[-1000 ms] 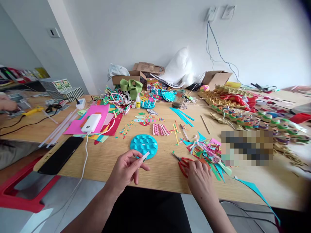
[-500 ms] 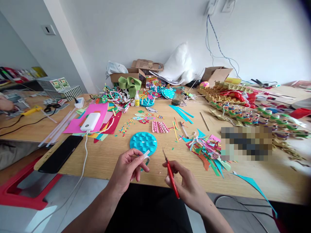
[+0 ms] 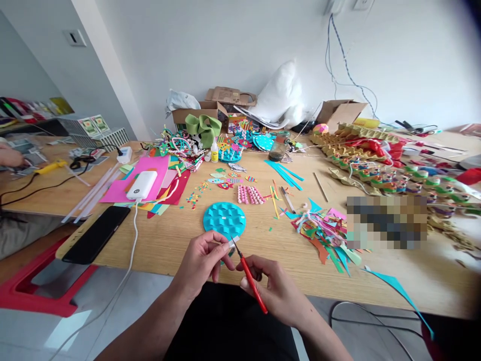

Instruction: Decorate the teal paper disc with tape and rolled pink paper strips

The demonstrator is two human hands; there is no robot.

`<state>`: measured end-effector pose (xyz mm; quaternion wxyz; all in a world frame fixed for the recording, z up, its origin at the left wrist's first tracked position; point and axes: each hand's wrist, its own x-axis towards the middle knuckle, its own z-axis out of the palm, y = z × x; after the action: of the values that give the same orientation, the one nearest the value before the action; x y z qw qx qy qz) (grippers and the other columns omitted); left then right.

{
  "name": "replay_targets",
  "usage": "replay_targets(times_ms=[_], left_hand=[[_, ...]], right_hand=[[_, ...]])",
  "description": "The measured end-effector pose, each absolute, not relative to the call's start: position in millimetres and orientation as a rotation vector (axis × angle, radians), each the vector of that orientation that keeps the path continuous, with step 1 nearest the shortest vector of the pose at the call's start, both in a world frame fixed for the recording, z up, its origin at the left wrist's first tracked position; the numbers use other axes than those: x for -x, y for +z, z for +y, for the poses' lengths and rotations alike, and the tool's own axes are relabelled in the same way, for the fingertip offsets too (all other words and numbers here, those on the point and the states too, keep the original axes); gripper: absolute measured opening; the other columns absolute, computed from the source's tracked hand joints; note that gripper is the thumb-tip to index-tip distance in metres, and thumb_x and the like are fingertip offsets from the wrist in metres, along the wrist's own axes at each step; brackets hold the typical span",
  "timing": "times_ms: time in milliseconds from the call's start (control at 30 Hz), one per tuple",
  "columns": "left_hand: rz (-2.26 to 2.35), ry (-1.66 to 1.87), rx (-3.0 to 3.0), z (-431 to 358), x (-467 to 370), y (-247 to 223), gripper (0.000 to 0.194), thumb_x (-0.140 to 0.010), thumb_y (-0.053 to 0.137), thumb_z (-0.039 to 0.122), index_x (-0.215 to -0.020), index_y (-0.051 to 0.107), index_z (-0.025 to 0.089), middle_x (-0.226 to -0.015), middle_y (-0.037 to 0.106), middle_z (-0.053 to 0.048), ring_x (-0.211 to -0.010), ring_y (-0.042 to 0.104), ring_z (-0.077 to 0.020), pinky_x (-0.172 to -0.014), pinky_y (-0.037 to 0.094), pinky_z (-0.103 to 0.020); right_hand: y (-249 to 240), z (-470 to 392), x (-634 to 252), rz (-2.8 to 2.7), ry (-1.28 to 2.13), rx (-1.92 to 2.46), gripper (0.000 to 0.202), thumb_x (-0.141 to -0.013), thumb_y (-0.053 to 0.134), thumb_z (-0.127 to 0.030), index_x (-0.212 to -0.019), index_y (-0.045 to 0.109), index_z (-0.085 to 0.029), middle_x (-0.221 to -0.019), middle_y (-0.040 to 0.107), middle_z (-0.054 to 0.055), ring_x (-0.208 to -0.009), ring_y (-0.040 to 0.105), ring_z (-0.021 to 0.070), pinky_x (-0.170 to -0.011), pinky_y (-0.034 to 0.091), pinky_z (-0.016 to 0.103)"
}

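Left hand [image 3: 203, 258]: pinching a white strip [image 3: 235, 241] between thumb and finger.
Right hand [image 3: 269, 283]: gripping red-handled scissors [image 3: 252, 284], angled toward the strip.
White strip: held up near the front edge of the table [image 3: 165, 245], by the near rim of the blue disc [image 3: 224, 220].
Blades [image 3: 237, 247]: apparently set for a snip; cannot tell if touching.
Snip: likely calls for keeping the strip taut and cutting clear of skin.

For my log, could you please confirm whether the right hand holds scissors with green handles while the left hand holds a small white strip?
Not quite: in the head view, the scissors have red handles, not green ones. The right hand does hold them, and the left hand holds a small white strip.
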<state>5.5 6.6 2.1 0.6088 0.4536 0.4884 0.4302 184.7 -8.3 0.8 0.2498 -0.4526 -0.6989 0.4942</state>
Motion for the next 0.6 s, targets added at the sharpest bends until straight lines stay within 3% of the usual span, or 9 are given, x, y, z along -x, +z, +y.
replay_targets(times_ms=[367, 600], left_hand=[[1.130, 0.988, -1.048, 6.2, -3.5, 1.7, 0.027, -0.078, 0.062, 0.040, -0.080, 0.056, 0.014, -0.056, 0.067, -0.003, -0.028, 0.038, -0.0033, -0.031, 0.023, -0.015], [1.134, 1.002, -1.043, 5.2, -3.4, 3.4, 0.027, -0.077, 0.063, 0.040, -0.079, 0.057, 0.014, -0.054, 0.066, -0.002, -0.027, 0.037, -0.0030, -0.030, 0.022, -0.015]], right_hand=[[-2.5, -8.4, -181.1, -1.849, 1.381, 1.269, 0.039, -0.087, 0.052, -0.047, -0.089, 0.066, -0.011, -0.063, 0.053, -0.001, -0.056, 0.042, 0.0096, -0.053, 0.033, 0.021], [-2.7, -8.8, -180.3, -1.840, 1.336, 1.271, 0.038, -0.085, 0.053, -0.048, -0.083, 0.067, -0.012, -0.061, 0.053, -0.001, -0.056, 0.042, 0.0097, -0.049, 0.032, 0.020]])
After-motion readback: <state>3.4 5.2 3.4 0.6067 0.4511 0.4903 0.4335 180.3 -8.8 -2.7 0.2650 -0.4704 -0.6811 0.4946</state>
